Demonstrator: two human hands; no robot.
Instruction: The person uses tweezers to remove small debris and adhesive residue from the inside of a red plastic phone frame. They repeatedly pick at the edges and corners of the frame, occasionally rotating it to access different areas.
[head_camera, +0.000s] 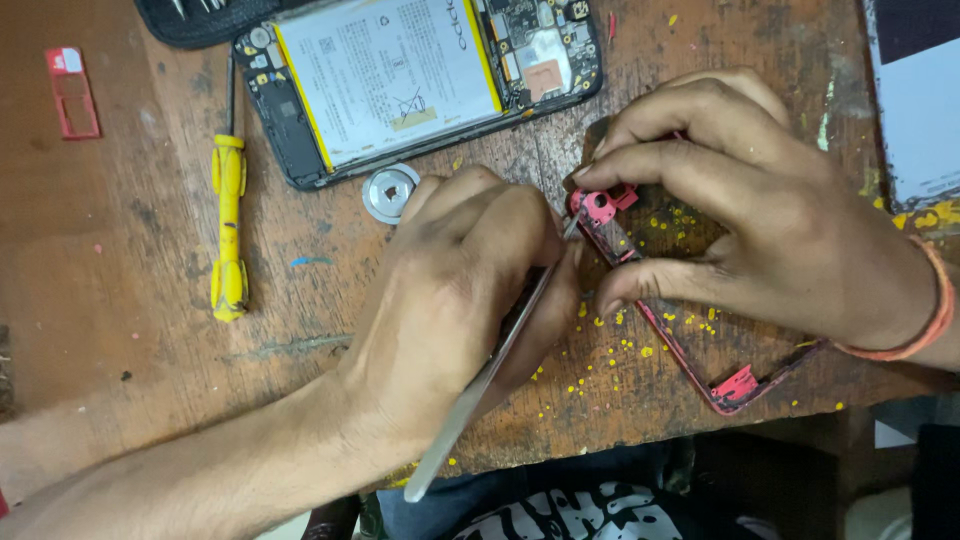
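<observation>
Two hands (470, 290): one tweezers (480, 385), one red frame (690, 345).

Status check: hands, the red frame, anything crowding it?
Left hand grips tweezers, tip at red frame. Right hand pins frame. Opened phone clear behind.

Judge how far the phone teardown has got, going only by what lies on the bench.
Done: the opened phone lies back-off with its battery and boards bared, and the red frame is separated from it. In hand: the right hand steadies the frame while the left hand works metal tweezers at its top corner. Left: the battery remains in place; the yellow screwdriver lies idle.
</observation>
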